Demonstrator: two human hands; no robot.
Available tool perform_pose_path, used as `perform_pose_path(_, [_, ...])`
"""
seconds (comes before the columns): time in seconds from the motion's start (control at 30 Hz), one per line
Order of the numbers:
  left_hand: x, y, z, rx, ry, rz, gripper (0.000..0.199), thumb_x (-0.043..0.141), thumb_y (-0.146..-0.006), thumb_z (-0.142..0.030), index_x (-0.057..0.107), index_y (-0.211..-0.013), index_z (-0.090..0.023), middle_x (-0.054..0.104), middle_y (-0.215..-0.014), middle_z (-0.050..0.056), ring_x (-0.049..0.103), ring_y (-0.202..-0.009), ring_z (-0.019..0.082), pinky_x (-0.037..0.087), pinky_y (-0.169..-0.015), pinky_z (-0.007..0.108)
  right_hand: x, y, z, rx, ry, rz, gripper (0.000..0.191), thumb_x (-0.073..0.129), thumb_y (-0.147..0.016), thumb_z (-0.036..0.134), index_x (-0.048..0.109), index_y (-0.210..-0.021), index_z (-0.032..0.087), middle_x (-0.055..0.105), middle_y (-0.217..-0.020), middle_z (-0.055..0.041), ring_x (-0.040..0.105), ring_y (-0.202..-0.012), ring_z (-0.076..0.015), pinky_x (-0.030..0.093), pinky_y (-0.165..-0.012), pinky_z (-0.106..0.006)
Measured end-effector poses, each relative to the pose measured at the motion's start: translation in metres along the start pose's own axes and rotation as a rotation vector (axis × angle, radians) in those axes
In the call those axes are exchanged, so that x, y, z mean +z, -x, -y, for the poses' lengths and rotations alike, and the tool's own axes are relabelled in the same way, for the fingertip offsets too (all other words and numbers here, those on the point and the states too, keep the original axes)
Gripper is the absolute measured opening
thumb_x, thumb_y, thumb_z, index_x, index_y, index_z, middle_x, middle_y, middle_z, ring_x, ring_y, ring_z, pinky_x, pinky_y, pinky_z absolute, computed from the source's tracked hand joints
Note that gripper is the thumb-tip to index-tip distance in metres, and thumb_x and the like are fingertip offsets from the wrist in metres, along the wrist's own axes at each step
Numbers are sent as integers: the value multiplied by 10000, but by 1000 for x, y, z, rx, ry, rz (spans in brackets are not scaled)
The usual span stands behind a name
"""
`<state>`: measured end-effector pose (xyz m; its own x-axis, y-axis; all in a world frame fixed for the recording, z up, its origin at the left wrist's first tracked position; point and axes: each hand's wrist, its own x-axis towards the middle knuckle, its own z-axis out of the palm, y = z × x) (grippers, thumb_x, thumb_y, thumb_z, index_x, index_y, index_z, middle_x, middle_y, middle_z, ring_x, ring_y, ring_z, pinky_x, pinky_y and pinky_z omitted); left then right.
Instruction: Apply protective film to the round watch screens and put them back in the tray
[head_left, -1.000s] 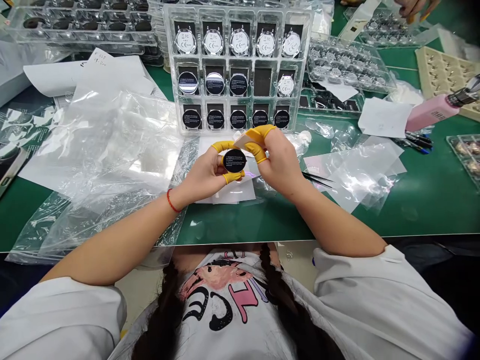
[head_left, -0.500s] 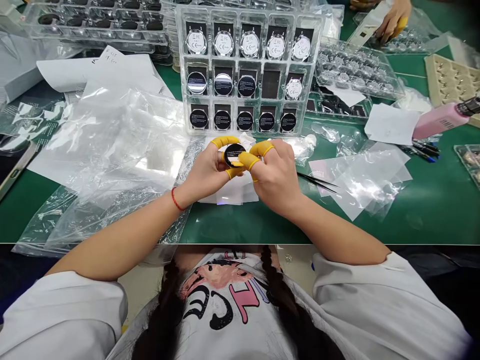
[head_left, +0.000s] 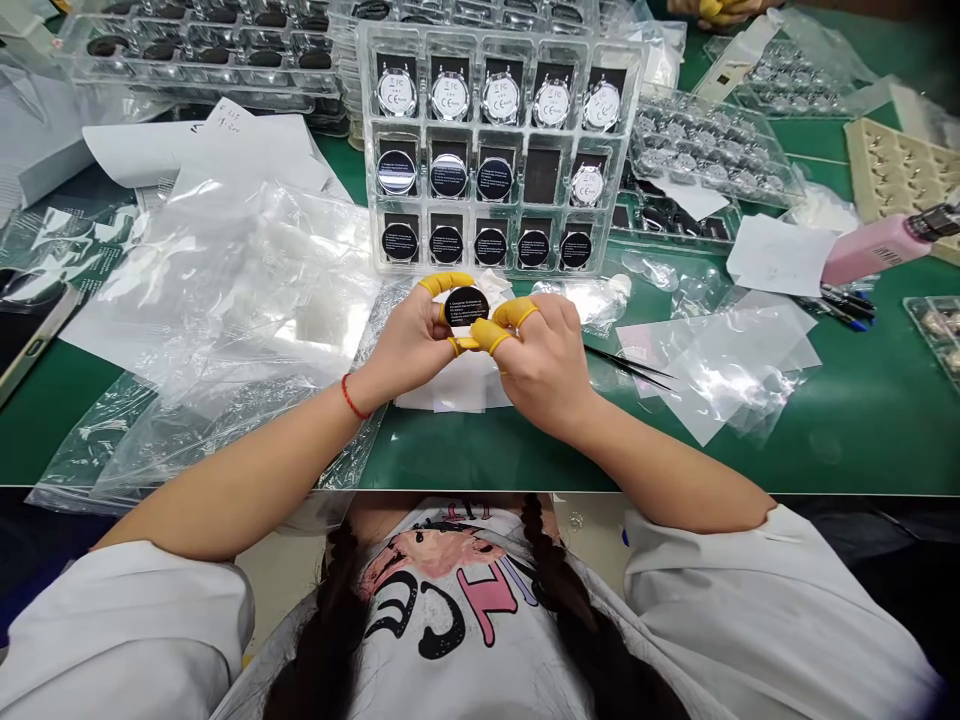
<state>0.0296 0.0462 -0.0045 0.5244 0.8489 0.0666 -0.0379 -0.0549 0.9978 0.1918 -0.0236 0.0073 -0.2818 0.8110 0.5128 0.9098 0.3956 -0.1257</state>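
A round watch (head_left: 466,306) with a black face and white printed text is held up above the table. My left hand (head_left: 412,335) grips it by the rim, the fingers above and the thumb below. Yellow finger cots cover fingertips on both hands. My right hand (head_left: 544,355) is closed, its thumb and fingers pinched against the watch's lower right edge; what lies between those tips is partly hidden. Behind the watch stands a clear tray (head_left: 480,203) of watches, some showing black faces and others silver backs. One pocket (head_left: 541,172) in its middle row shows just a black insert.
Black tweezers (head_left: 630,366) lie right of my right hand. Plastic bags (head_left: 225,300) spread at left, clear film sheets (head_left: 735,370) at right. Beyond are a pink bottle (head_left: 874,248), pens (head_left: 844,308), and more trays (head_left: 712,145). Another person's hand (head_left: 724,10) shows at top right.
My right fingers have slid down from the watch face to its lower edge, showing more of the text. The other person's hand has drawn back toward the top edge.
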Motion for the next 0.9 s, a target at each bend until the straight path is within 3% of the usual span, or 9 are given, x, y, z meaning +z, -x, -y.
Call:
perform_pose_path(0.2, [-1, 0, 0, -34, 40, 28, 614, 825, -647, -181, 474, -1150, -200, 673, -726, -57, 686, -626, 104, 523, -572, 199, -7, -5, -6, 19, -145, 24, 227, 454, -953, 233, 672, -897, 262, 607, -848, -57, 512, -857, -215, 422, -814, -422])
perform_pose_path(0.37, [3, 2, -3, -61, 128, 84, 588, 825, -702, -257, 449, -1152, -217, 700, -769, -39, 749, -720, 164, 617, -742, 319, -27, -13, -19, 227, -401, -182, 221, 473, -980, 379, 631, -1053, 243, 659, -938, -55, 577, -883, -207, 471, -796, -402])
perform_pose_path(0.43, [3, 2, -2, -58, 119, 100, 588, 829, -699, -268, 449, -1146, -225, 705, -780, -37, 749, -734, 167, 618, -749, 324, -28, -13, -20, 240, -423, -160, 201, 505, -965, 386, 630, -1036, 246, 675, -994, -57, 592, -927, -211, 481, -824, -409])
perform_pose_path(0.6, [2, 4, 2, 21, 33, 100, 554, 807, -726, -296, 478, -1169, -245, 673, -761, -48, 695, -683, 126, 552, -627, 239, -18, -7, -9, 150, -320, -32, 184, 517, -952, 353, 656, -1007, 245, 679, -1167, -85, 579, -1154, -257, 442, -963, -472])
perform_pose_path(0.83, [3, 3, 1, 52, 10, 88, 525, 807, -712, -342, 515, -1135, -238, 669, -884, -17, 646, -695, 117, 498, -616, 243, -16, -1, 3, 90, -130, -58, 139, 519, -928, 271, 654, -960, 284, 680, -1141, -52, 521, -1238, -285, 331, -1056, -572])
perform_pose_path(0.9, [3, 3, 0, 36, 5, 85, 554, 814, -702, -338, 501, -1147, -234, 662, -826, -27, 620, -638, 108, 458, -566, 230, -15, 0, 3, 76, -114, -73, 141, 516, -922, 268, 653, -940, 298, 670, -1111, -46, 511, -1240, -284, 299, -1089, -592])
